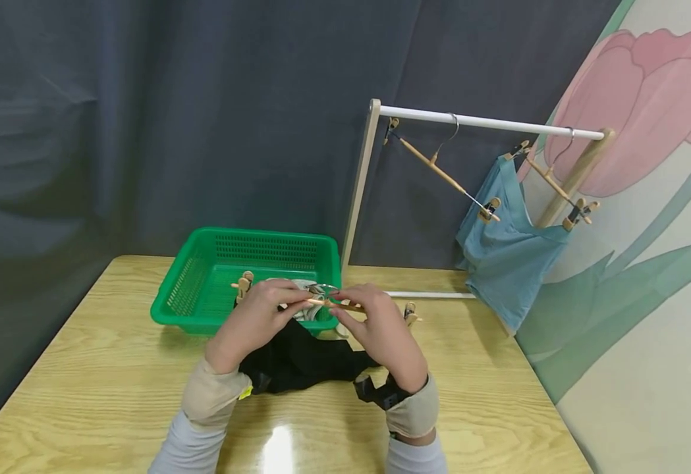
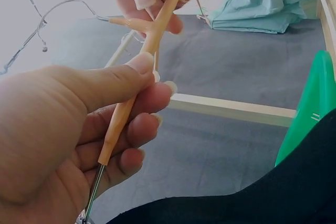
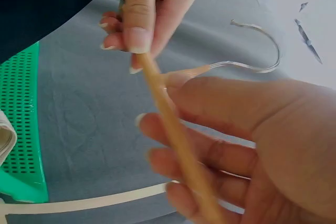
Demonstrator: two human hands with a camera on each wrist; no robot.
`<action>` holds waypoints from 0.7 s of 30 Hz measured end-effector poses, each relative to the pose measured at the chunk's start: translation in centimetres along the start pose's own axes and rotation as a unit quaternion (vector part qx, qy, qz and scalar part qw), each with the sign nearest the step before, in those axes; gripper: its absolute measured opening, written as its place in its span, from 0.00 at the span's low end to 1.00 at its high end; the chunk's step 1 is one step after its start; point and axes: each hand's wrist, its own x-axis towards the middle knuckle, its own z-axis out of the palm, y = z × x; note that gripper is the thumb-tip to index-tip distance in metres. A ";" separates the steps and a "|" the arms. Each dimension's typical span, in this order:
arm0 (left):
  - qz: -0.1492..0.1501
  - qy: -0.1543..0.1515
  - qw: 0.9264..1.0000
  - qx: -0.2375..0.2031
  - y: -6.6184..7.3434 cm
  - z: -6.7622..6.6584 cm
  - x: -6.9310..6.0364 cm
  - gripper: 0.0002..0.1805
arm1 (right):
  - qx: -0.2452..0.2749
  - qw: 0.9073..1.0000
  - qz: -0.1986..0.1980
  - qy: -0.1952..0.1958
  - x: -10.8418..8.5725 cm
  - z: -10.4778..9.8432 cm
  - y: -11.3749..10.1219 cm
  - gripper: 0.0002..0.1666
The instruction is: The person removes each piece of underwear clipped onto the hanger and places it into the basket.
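A wooden clip hanger (image 1: 317, 301) with a metal hook is in both hands above the table. My left hand (image 1: 260, 315) pinches its bar between thumb and fingers, left of the hook. On the other side, my right hand (image 1: 381, 324) holds the bar near the base of the hook; in the right wrist view its fingers curl loosely around the bar (image 3: 176, 129). Wooden clips (image 1: 410, 313) show at both ends of the hanger. Below the hands a black garment (image 1: 306, 359) hangs down; its clipped edge is mostly hidden by the hands.
Behind the hands stands a green basket (image 1: 164, 309) with a whitish cloth (image 1: 309, 313) inside. At the right a rack with a white rail (image 1: 487, 123) carries a bare clip hanger (image 1: 434, 166) and a light blue garment (image 1: 508, 237) on another. A painted wall borders the table's right side.
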 end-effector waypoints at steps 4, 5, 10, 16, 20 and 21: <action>0.003 0.006 1.000 -0.003 0.1 -0.1 0.0 0.10 | -0.008 1.000 -0.012 -0.008 0.3 0.0 0.2 0.13; 0.003 0.009 1.000 -0.003 0.1 -0.1 0.0 0.10 | -0.011 1.000 -0.020 -0.005 0.3 0.1 0.3 0.13; 0.003 0.028 1.000 -0.006 0.2 0.1 -0.3 0.15 | -0.019 0.999 -0.050 0.008 0.2 0.2 0.5 0.12; -0.006 0.090 0.996 -0.007 0.9 -0.8 -0.8 0.20 | -0.024 0.998 -0.049 0.020 0.1 0.2 0.6 0.12; -0.011 0.126 0.992 0.010 1.3 -2.4 -1.3 0.21 | -0.030 0.998 -0.039 0.034 -0.2 -0.2 0.6 0.12; -0.018 0.131 0.991 0.017 1.3 -2.9 -1.5 0.22 | -0.032 0.998 -0.035 0.037 -0.3 -0.3 0.6 0.12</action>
